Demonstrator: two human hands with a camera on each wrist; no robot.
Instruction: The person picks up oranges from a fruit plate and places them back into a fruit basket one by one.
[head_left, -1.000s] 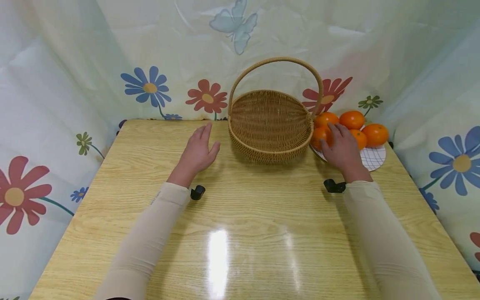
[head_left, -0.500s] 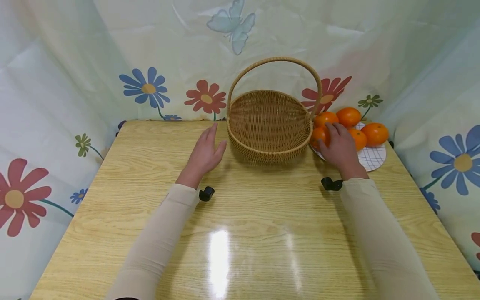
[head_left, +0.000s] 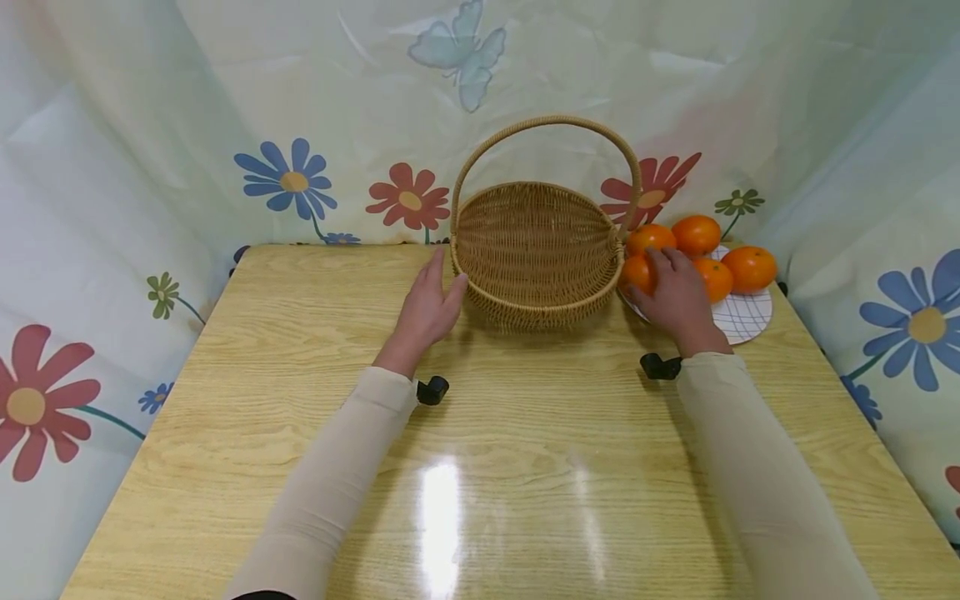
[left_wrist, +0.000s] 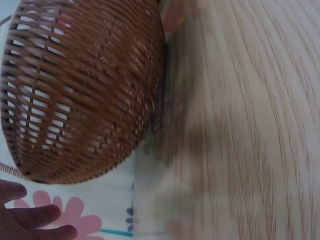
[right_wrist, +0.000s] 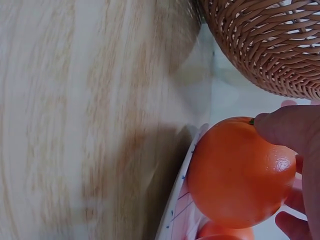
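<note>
A wicker basket (head_left: pixel 536 242) with a tall hoop handle stands at the back of the table. My left hand (head_left: pixel 427 312) is at the basket's left side, thumb spread from straight fingers, holding nothing; the left wrist view shows its fingertips (left_wrist: pixel 42 217) beside the wicker. On the right, a white plate (head_left: pixel 742 321) with a line pattern bears several oranges. My right hand (head_left: pixel 681 300) grips the orange (head_left: pixel 637 273) nearest the basket. In the right wrist view, the thumb lies by the stem of this orange (right_wrist: pixel 240 172) and the fingers reach round its far side.
Other oranges (head_left: pixel 750 269) sit on the plate behind and right of the right hand. The basket's right rim is close beside the plate. A flowered curtain (head_left: pixel 300 75) hangs around the wooden table (head_left: pixel 510 433).
My left hand has moved right, up to the basket's left side. My right hand has shifted slightly left, its thumb closing in on the orange. The rearmost orange has shifted a little left.
</note>
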